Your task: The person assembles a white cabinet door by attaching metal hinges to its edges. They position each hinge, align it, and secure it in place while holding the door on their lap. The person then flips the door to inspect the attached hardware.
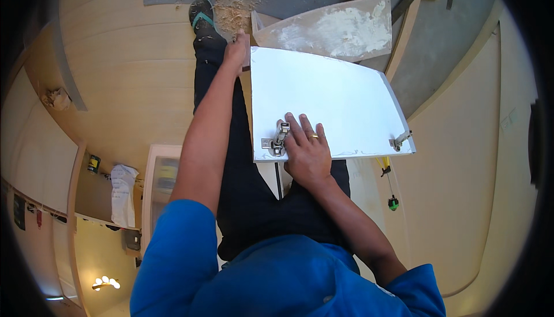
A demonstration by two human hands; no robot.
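Observation:
A white cabinet door [329,98] lies across my lap, its rim slightly rough and chipped. Two metal hinges are fixed along its near edge: one hinge [280,140] at the left stands up, another hinge [399,140] sits at the right corner. My right hand [310,152] rests flat on the door beside the left hinge, fingers spread, a ring on one finger. At the door's far left edge, my left hand [235,54] is closed on a small brown block [247,51], held against that edge. The fingers partly hide the block, so its exact kind is unclear.
Beyond the door lies a wooden box-like piece [329,31] smeared with white. Wood shavings [234,8] are heaped near my sandalled foot [202,17]. At the left, a white bag [123,193] stands on a shelf. A green-and-black item [393,203] lies right of my legs.

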